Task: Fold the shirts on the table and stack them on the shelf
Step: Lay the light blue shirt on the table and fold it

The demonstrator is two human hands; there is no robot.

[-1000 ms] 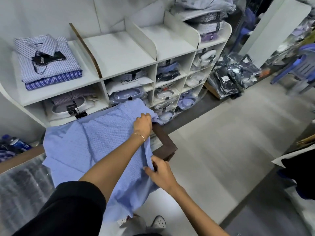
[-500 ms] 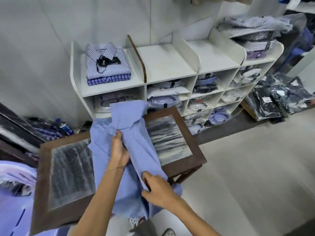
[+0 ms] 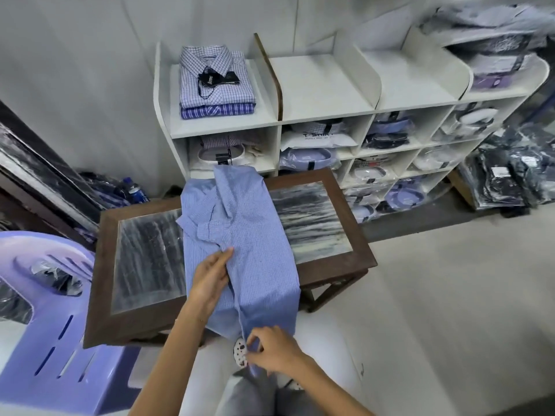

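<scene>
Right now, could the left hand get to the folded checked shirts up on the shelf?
Probably not without stepping closer. The left hand lies flat on the blue shirt, and the table stands between the person and the shelf. Nothing covers the folded checked shirts, though.

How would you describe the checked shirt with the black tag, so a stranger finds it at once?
Find the white cubby shelf against the wall. In its top left bay lie two folded shirts; the pale checked folded shirt is the upper one, with a black tag, on a darker blue striped shirt.
</scene>
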